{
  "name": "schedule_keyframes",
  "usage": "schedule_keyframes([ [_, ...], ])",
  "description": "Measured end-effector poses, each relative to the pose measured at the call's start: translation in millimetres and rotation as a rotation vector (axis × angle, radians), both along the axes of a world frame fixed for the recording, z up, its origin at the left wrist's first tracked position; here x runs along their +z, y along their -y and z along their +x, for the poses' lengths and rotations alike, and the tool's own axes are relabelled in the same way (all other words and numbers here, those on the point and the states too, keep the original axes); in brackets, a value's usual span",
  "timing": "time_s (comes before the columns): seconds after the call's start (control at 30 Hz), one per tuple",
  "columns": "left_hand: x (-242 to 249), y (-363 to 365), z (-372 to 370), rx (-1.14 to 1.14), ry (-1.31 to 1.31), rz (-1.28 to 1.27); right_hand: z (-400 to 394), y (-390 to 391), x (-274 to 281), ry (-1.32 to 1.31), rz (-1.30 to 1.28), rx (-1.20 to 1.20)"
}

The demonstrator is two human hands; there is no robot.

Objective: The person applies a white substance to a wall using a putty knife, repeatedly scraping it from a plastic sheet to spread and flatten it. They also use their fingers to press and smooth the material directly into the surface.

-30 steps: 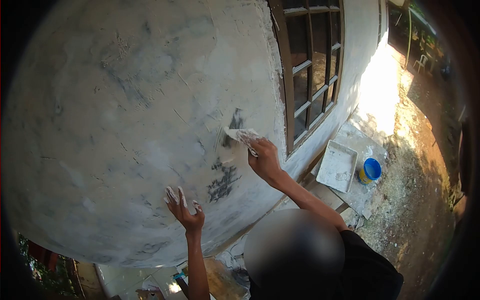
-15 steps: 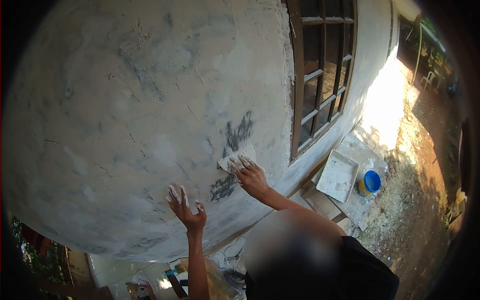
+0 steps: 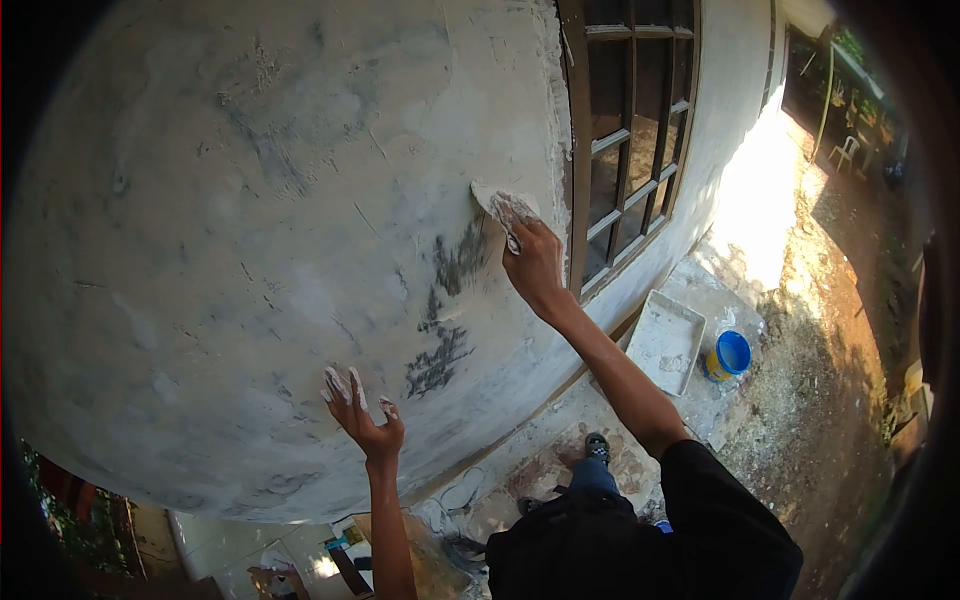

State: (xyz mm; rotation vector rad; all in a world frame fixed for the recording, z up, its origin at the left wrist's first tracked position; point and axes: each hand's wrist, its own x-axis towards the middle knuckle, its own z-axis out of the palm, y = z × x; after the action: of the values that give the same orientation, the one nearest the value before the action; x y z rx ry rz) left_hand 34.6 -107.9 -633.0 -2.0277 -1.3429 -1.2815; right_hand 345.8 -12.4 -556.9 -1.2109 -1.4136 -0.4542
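Observation:
My right hand (image 3: pixel 532 255) holds a flat whitish scraper (image 3: pixel 490 193) against the wall (image 3: pixel 250 250), just left of the window frame. White paste coats its fingers. Below and left of this hand, dark streaked patches (image 3: pixel 438 360) mark the pale, scratched wall. My left hand (image 3: pixel 367 418) is at the lower wall with its fingers apart, their tips covered in white paste; nothing is in it.
A barred window (image 3: pixel 630 130) is right of the hands. On a board on the ground lie a white tray (image 3: pixel 666 340) and a blue-rimmed bucket (image 3: pixel 733 353). A plastic chair (image 3: pixel 846 151) stands far back. My shoe (image 3: pixel 597 447) shows below.
My right hand has moved up and to the right with the scraper, uncovering more of the dark patch. My left hand has barely moved. My legs and a shoe now show.

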Motion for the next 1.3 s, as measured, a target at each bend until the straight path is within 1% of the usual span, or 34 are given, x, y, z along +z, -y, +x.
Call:
schedule_keyframes([
  [0.03, 0, 1, 0, 0.006, -0.005, 0.000, -7, 0, -11, 0.003, 0.002, 0.002],
  [0.1, -2, 3, 0, 0.019, 0.002, 0.003, -22, 8, -28, -0.027, -0.146, 0.031],
  [0.17, 0, 2, -3, 0.027, -0.007, -0.013, -45, 15, -67, 0.019, -0.216, 0.083],
  [0.27, 0, 3, -3, 0.017, -0.007, -0.011, -72, 26, -134, 0.057, -0.170, 0.167],
  [0.3, 0, 4, -4, 0.020, -0.010, -0.018, -79, 31, -149, 0.069, -0.165, 0.187],
  [0.33, 0, 4, -3, 0.017, -0.009, -0.016, -81, 36, -163, 0.043, -0.264, 0.222],
  [0.37, 0, 4, -2, 0.014, -0.008, -0.017, -81, 41, -165, 0.040, -0.278, 0.226],
  [0.43, 1, 3, -2, 0.020, -0.013, -0.034, -74, 47, -155, -0.050, -0.482, 0.267],
  [0.47, 1, 2, -2, 0.024, -0.018, -0.031, -73, 48, -148, -0.122, -0.460, 0.293],
  [0.5, 0, 2, -3, 0.023, -0.020, -0.035, -76, 51, -148, -0.125, -0.464, 0.293],
  [0.57, -2, -3, -2, 0.015, -0.010, -0.015, -85, 52, -144, -0.329, -0.402, 0.342],
  [0.6, -2, -4, -2, 0.013, -0.011, -0.007, -94, 56, -143, -0.405, -0.414, 0.411],
  [0.63, -3, -2, -3, 0.008, -0.011, -0.010, -105, 63, -143, -0.430, -0.496, 0.423],
  [0.73, -2, 1, -6, 0.019, -0.006, -0.008, -140, 68, -159, -0.471, -0.514, 0.457],
  [0.77, -4, 6, -8, 0.033, 0.000, -0.017, -148, 71, -160, -0.523, -0.488, 0.497],
  [0.8, -5, 9, -10, 0.038, 0.003, -0.022, -152, 74, -160, -0.571, -0.461, 0.537],
  [0.83, -6, 10, -13, 0.052, -0.001, -0.024, -152, 78, -161, -0.566, -0.464, 0.541],
  [0.9, -8, 14, -21, 0.074, -0.009, -0.031, -151, 92, -154, -0.582, -0.548, 0.648],
  [0.93, -9, 16, -24, 0.082, -0.008, -0.023, -147, 91, -160, -0.645, -0.491, 0.586],
  [0.97, -10, 17, -26, 0.088, -0.005, -0.015, -138, 88, -161, -0.749, -0.503, 0.513],
  [1.0, -12, 20, -29, 0.092, -0.004, -0.020, -122, 89, -147, -0.869, -0.522, 0.463],
  [1.03, -12, 22, -32, 0.101, 0.000, -0.020, -105, 82, -148, -0.951, -0.539, 0.458],
  [1.07, -12, 22, -34, 0.106, 0.004, -0.016, -90, 79, -134, -0.995, -0.562, 0.384],
  [1.1, -13, 21, -36, 0.102, 0.005, -0.015, -82, 64, -136, -0.985, -0.380, 0.338],
  [1.17, -16, 22, -38, 0.110, 0.004, -0.043, -73, 46, -137, -1.069, -0.292, 0.314],
  [1.2, -16, 23, -38, 0.104, 0.001, -0.045, -72, 40, -140, -1.073, -0.289, 0.307],
  [1.27, -15, 22, -40, 0.102, -0.019, -0.038, -75, 32, -142, -1.131, -0.441, 0.244],
  [1.3, -14, 23, -40, 0.100, -0.024, -0.042, -78, 32, -144, -1.137, -0.444, 0.241],
])
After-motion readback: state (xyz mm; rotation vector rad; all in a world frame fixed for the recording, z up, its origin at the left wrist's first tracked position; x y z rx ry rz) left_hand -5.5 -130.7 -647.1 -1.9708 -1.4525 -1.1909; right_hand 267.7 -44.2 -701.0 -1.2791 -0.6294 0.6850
